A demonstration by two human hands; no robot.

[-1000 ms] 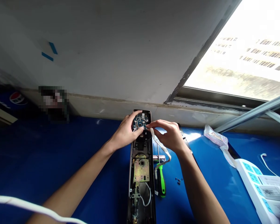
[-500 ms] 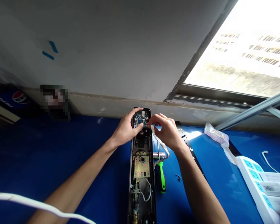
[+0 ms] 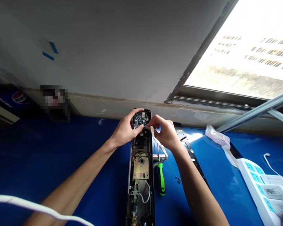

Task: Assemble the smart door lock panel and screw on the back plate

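Note:
A long black housing, apparently a door lock body [image 3: 141,149], lies with its inside facing up and its far end near the wall. My left hand [image 3: 125,130] is closed around the far end, the thumb on the edge of a blue circuit board [image 3: 139,120]. At the board's right edge, my right hand [image 3: 165,131] pinches the end of a white-wrapped cable [image 3: 157,141]. The connector tip is hidden by the fingers. The cable loops down along the housing's right side. Lower in the housing sits a yellowish metal plate [image 3: 139,169].
A green-and-black screwdriver [image 3: 161,180] lies right of the housing, with several small screws [image 3: 178,180] beyond. A black mounting plate [image 3: 193,153] is partly under my right arm. Farther right are a plastic packet [image 3: 217,136] and a power strip [image 3: 252,179]. A white cord [image 3: 37,205] crosses front left.
The view has shifted slightly, so the housing and things on the table appear a little farther left. Both hands keep their holds at the circuit board.

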